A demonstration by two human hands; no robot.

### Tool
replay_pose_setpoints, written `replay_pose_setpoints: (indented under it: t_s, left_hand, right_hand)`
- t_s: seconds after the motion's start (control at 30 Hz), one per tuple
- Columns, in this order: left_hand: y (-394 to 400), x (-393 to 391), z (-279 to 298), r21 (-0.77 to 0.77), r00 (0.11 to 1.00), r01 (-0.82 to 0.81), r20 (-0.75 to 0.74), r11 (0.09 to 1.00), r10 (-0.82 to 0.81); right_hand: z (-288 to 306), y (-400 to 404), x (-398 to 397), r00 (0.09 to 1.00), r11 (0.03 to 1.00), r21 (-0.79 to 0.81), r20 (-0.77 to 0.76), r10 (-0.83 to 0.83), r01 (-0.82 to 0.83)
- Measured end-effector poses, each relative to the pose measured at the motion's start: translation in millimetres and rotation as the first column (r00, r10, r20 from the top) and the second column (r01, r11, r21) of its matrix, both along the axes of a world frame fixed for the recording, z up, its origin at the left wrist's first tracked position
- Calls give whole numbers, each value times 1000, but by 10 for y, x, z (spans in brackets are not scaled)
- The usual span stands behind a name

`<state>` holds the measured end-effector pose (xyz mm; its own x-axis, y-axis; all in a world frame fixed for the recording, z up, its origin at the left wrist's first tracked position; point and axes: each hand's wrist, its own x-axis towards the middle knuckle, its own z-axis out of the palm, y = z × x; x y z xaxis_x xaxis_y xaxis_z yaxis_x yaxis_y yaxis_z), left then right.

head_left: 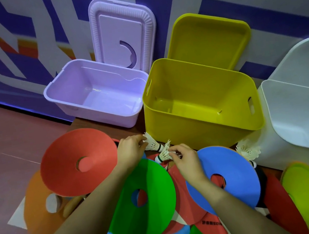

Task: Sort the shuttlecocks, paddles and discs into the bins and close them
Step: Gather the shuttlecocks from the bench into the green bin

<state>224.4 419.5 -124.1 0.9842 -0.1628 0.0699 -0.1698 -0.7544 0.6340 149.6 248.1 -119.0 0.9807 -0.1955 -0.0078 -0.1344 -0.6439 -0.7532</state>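
- While both hands work in the middle of the heap, the trouble I'd watch for first sits out past the left hand [132, 149]: the red disc [79, 162] rides tilted on top of other things, propped rather than flat, and a nudge from that forearm could slide it off toward the floor.
- Just beyond it, up and away from the left hand, the purple bin [97, 97] stands with nothing visible inside, its lid [124, 33] leaning on the wall; that lid could tip forward if the bin gets bumped.
- The left hand pinches a shuttlecock [151, 143] by its feathers, fingers curled round it; feathers crush easily, so a hard squeeze may bend them.
- The right hand [183, 158] likewise pinches a second shuttlecock [164, 155], the two birdies almost touching between the hands, so they could snag on each other when lifted.
- Under both wrists lie the green disc [141, 198] and blue disc [222, 178]; a paddle [210, 226] peeks out below the right forearm, bearing dark printed characters too small for me to read.
- Straight ahead of the right hand, the yellow bin [200, 98] gapes open.
- Right of that hand, more shuttlecocks [247, 149] lie against the white bin [298, 116], easy to overlook down there.
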Motion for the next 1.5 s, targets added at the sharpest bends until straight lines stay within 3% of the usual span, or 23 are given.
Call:
replay_pose_setpoints:
  t_s: [0.2, 0.67, 0.93, 1.13, 1.33, 1.5]
  left_hand:
    - [53, -200, 231, -118, 989, 7, 147, 993, 10]
    - [-431, -1153, 983, -76, 880, 33, 474, 997, 7]
    - [-1530, -1910, 1355, -81, 758, 198, 645, 977, -100]
    - [-2500, -2363, 1511, -101, 704, 307, 694, 946, -154]
    - [-3415, -2604, 1756, -82, 676, 492, 663, 867, -321]
    - [-4205, -2618, 1899, -82, 671, 547, 639, 833, -377]
  right_hand:
    - [171, -49, -67, 995, 1000, 14, 101, 2, -3]
    - [972, -665, -1000, 931, 995, 62, 360, 53, -81]
    - [1312, -1696, -1949, 859, 994, 108, 505, -87, 37]
    - [1503, -2578, -2658, 807, 985, 66, 566, -168, 159]
    - [1670, -3368, -3083, 725, 947, 106, 619, -302, 303]
    - [1760, -3993, -3150, 675, 906, 115, 630, -384, 408]
